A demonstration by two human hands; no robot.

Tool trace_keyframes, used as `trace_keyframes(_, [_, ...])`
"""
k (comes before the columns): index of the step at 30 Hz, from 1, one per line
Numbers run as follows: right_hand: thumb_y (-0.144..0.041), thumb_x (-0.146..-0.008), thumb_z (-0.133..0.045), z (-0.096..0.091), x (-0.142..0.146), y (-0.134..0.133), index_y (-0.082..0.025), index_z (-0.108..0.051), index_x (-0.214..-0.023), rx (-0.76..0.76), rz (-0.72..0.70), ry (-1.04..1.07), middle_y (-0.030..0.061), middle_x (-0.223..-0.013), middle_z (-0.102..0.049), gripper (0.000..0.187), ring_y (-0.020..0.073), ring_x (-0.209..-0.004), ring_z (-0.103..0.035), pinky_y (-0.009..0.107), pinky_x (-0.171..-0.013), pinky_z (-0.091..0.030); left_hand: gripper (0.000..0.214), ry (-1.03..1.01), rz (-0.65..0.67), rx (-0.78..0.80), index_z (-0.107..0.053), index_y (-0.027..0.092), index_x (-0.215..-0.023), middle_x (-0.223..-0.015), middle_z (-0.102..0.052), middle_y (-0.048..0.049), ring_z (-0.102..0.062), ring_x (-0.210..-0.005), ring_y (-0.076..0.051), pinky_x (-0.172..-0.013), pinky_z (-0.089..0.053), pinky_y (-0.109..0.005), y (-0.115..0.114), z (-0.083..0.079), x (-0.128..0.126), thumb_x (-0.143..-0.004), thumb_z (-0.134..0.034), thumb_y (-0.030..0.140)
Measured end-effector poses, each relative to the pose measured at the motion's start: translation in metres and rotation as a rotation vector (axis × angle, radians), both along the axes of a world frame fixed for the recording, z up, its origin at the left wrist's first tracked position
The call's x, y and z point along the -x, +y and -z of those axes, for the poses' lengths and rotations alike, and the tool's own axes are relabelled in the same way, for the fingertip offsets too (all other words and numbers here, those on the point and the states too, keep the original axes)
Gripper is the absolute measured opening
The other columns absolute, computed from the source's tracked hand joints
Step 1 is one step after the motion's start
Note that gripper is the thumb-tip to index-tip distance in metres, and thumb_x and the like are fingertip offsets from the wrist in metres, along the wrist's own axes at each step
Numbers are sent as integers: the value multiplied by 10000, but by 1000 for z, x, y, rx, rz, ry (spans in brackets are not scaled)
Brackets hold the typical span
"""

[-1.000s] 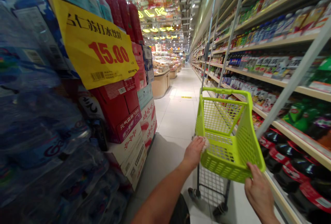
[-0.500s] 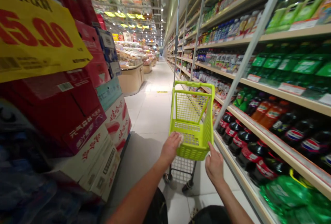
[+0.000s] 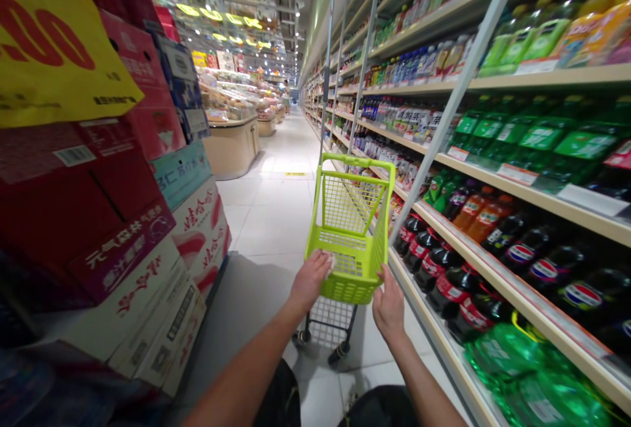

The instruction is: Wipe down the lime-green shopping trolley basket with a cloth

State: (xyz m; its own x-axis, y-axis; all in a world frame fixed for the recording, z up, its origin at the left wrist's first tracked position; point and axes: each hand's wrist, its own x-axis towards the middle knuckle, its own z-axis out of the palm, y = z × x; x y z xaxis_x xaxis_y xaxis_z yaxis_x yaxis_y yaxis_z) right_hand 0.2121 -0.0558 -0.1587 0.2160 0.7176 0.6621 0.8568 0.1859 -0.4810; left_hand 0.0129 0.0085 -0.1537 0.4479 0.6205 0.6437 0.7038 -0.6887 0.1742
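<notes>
In front of me stands a lime-green shopping cart with a plastic mesh basket and dark wheels. My left hand is closed on a small whitish cloth and presses it against the basket's near left rim. Part of the cloth is hidden under the fingers. On the other side, my right hand grips the near right corner of the basket, index finger pointing up along its outer side. The basket holds nothing that I can make out.
Along the right run shelves of drink bottles, with large green bottles at the bottom. Stacked drink cartons and a yellow price sign crowd the left. A tiled aisle leads ahead past a wooden display counter.
The view has swung slightly right, so cart, hands and shelves sit further left in it. Both hands keep their places on the basket.
</notes>
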Motion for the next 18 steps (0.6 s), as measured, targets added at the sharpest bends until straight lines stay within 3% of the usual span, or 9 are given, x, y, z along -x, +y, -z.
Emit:
trace_keyframes(3, [-143, -735, -309, 1, 8, 0, -137, -357, -1249, 3, -14, 12, 127, -1129, -561, 516, 214, -1001, -544, 405, -836, -414, 315, -58, -90, 31, -541, 156, -1103, -1187, -556, -113, -426, -1185, -198, -961, -406, -452, -1, 2, 13, -841, -370, 117])
trace_keyframes(7, [-142, -726, -318, 4, 14, 0, -139, -364, -1242, 10, -46, -14, 131, -1156, -543, 519, 221, -1046, -515, 408, -846, -408, 303, -27, 111, 4, -532, 161, -1113, -1201, -552, -90, -403, -1203, -184, -966, -412, -404, -26, 3, -39, -849, -384, 148])
trace_keyframes(9, [-131, -717, -317, 3, 11, -1, -144, -367, -1240, 9, -44, -28, 126, -1134, -558, 526, 217, -1023, -529, 411, -840, -408, 291, 10, 186, -17, -533, 158, -1107, -1202, -552, -84, -391, -1213, -180, -977, -402, -391, -31, 0, -51, -855, -389, 170])
trace_keyframes(12, [-116, -709, -314, 2, 6, -2, -160, -364, -1245, -2, -35, -26, 103, -1080, -592, 540, 206, -972, -556, 405, -817, -416, 290, 32, 160, -34, -536, 161, -1104, -1192, -559, -91, -388, -1216, -182, -975, -402, -407, -19, -3, -23, -857, -384, 166])
trace_keyframes(15, [-112, -705, -314, 2, 7, -3, -158, -358, -1252, -12, -34, -5, 103, -1102, -582, 551, 205, -988, -549, 399, -822, -418, 300, -32, -48, -16, -540, 140, -1096, -1173, -565, -130, -422, -1191, -200, -947, -419, -446, -4, -3, 11, -860, -354, 142])
trace_keyframes(18, [-117, -711, -312, 6, 10, -4, -143, -363, -1252, -7, -24, 7, 119, -1173, -538, 544, 217, -1056, -507, 414, -864, -401, 303, -33, -7, -10, -529, 148, -1113, -1186, -557, -119, -420, -1193, -192, -950, -422, -427, -12, 0, -5, -860, -361, 145])
